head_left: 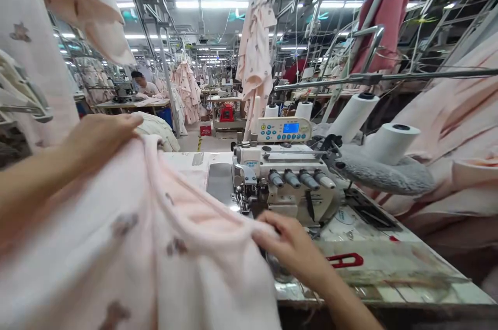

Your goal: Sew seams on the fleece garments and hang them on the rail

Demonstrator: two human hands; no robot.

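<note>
A pale pink garment (pixel 128 247) with small brown prints covers the lower left of the head view. My left hand (pixel 99 135) grips its upper edge, raised at the left. My right hand (pixel 290 249) pinches the fabric's right edge just in front of the overlock sewing machine (pixel 284 177), close to the needle area. Both hands are closed on the cloth.
White thread cones (pixel 391 143) stand to the right of the machine, and red snips (pixel 344 260) lie on the table (pixel 389 288). Pink garments (pixel 254 50) hang overhead and pile up at the right. Another person (pixel 140 83) sits at a far table.
</note>
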